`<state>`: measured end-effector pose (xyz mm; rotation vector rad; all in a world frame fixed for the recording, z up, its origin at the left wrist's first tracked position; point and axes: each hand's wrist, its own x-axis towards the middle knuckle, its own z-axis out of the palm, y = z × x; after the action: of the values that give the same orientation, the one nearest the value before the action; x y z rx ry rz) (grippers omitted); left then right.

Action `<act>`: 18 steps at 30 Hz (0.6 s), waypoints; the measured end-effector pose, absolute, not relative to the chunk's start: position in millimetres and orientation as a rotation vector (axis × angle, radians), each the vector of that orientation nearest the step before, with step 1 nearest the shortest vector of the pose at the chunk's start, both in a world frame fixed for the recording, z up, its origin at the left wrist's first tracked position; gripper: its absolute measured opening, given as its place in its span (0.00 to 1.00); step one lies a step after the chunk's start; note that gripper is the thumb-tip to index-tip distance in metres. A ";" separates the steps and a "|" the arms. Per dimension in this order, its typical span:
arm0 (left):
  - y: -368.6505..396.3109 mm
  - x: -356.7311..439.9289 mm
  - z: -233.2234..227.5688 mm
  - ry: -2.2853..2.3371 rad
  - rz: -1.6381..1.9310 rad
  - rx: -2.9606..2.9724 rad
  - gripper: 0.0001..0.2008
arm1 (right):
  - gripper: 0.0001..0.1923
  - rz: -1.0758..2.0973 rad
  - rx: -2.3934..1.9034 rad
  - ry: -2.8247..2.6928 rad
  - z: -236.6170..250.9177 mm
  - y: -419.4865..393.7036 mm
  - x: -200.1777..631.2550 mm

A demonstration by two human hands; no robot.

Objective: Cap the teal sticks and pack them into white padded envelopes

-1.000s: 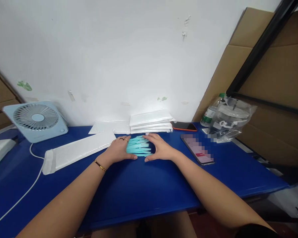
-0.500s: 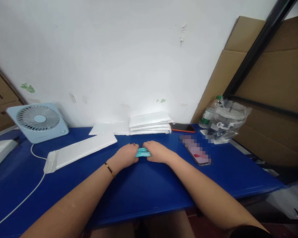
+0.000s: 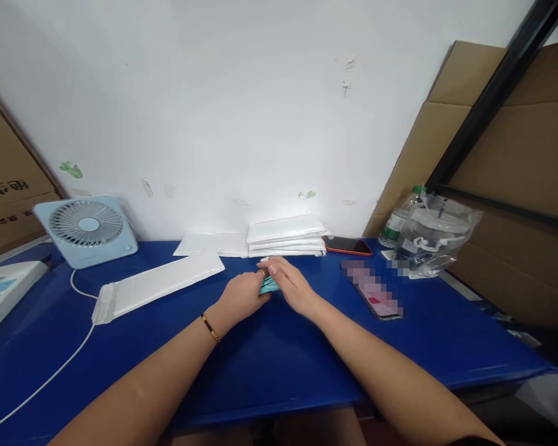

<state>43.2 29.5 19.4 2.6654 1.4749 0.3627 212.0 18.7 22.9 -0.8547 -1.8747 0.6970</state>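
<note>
Here, left hand (image 3: 242,292) and right hand (image 3: 292,285) both closed around teal bundle (image 3: 268,285), blue table (image 3: 270,353).

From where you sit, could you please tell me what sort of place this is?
Probably a small packing station: a stack of flat white padded envelopes lies on the blue worktable, and large brown cardboard sheets lean beside the white wall.
</note>
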 end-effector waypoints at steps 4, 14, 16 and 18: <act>27.3 44.6 22.1 1.366 0.534 2.438 0.10 | 0.27 0.878 -0.761 -1.625 20.4 16.0 203.8; 18.5 62.3 12.1 0.894 0.785 1.949 0.14 | 0.13 1.085 -0.777 -1.577 31.7 0.2 185.3; 20.8 60.6 4.7 0.790 0.850 1.874 0.16 | 0.11 0.988 -0.833 -1.556 33.1 -0.5 186.0; 23.9 60.5 -1.9 0.749 0.824 1.830 0.13 | 0.11 0.985 -0.872 -1.509 33.4 -0.9 186.2</act>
<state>60.5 23.9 -1.9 1.8299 0.7491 0.8238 186.2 -0.9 33.4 -0.8722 -1.5087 0.9854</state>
